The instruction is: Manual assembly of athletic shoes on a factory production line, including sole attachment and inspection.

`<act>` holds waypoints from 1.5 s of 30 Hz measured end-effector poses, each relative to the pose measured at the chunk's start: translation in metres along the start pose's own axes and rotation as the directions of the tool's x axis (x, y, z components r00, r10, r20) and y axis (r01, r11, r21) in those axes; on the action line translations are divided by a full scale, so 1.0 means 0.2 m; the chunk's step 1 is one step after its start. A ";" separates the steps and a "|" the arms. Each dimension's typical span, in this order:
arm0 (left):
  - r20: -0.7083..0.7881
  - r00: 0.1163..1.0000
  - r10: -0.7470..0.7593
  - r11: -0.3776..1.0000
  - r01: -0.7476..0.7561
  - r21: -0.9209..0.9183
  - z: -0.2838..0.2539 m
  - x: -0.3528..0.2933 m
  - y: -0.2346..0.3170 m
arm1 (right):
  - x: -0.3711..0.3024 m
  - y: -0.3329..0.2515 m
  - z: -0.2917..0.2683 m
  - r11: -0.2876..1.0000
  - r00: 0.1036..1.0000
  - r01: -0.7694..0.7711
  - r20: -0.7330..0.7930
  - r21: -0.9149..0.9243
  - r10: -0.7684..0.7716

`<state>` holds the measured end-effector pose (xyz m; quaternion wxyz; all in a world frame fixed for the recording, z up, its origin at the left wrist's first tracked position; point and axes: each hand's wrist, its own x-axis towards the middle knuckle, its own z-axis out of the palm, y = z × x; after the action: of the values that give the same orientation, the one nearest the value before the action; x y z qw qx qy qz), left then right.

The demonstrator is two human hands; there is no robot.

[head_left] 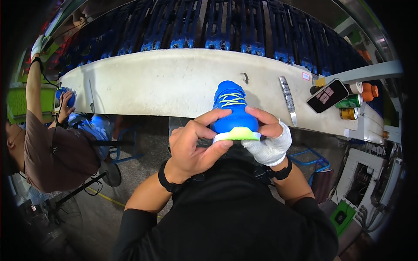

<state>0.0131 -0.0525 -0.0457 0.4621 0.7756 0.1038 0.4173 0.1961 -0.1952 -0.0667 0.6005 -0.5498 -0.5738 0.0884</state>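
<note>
Blue sneaker (pixel 230 114) gripped at heel, toe outward, over white workbench (pixel 165 82) edge; left hand (pixel 196 145) bare, fingers closed round it; right hand (pixel 270 139) gloved, clasping opposite side, apparently steadying yellow-green sole for inspection; knife (pixel 288 99), phone (pixel 327 95) nearby.

A long pale tabletop (pixel 165 82) curves across the view, scuffed and stained. Beyond its far edge runs a row of blue racks (pixel 217 26). Near its right end lie a knife (pixel 288 99), a phone (pixel 327 95), some cans (pixel 350 106) and an orange bottle (pixel 370 91). Below the near edge is grey concrete floor (pixel 143 148), with a blue stool frame (pixel 124 148) and a fan (pixel 65 213) at the left. A co-worker (pixel 52 148) sits at the left end.
</note>
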 end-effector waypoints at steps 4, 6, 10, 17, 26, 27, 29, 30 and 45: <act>0.012 0.997 -0.070 0.992 0.071 -0.105 -0.03 0.00 -0.01 | 0.03 0.01 0.01 0.998 1.000 -0.029 0.007 0.058 0.029; 0.008 0.995 -0.100 0.986 0.100 -0.133 -0.05 0.00 -0.02 | 0.04 0.04 0.04 0.976 0.998 -0.065 -0.003 0.206 0.067; 0.090 0.989 -0.121 0.992 0.117 0.045 -0.21 0.06 0.05 | 0.11 0.05 0.10 0.988 1.000 0.028 -0.017 0.150 -0.025; 0.445 0.867 -0.222 0.819 -0.082 0.567 -0.31 0.28 0.19 | 0.10 -0.01 0.20 0.994 0.991 0.077 0.119 -0.078 -0.067; 0.376 0.808 -0.454 0.832 0.233 0.504 -0.41 0.20 0.15 | -0.07 0.12 0.12 0.932 0.952 -0.217 0.148 -0.290 0.268; 0.331 0.814 -0.477 0.823 0.280 0.495 -0.40 0.19 0.16 | -0.08 0.12 0.13 0.929 0.947 -0.243 0.138 -0.279 0.289; 0.291 0.815 -0.501 0.814 0.329 0.479 -0.40 0.16 0.16 | -0.07 0.12 0.16 0.915 0.935 -0.280 0.134 -0.290 0.329; 0.277 0.826 -0.491 0.811 0.317 0.492 -0.42 0.14 0.16 | -0.07 0.13 0.18 0.905 0.925 -0.305 0.132 -0.298 0.355; 0.276 0.544 -0.793 0.512 0.348 0.786 -0.42 0.11 0.05 | 0.01 0.12 0.28 0.885 0.946 0.069 0.312 -0.461 0.089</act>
<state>-0.0380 0.0064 -0.0061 0.2858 0.8838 0.3533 -0.1115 0.1650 -0.1532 -0.0988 0.3477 -0.6585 -0.6663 0.0403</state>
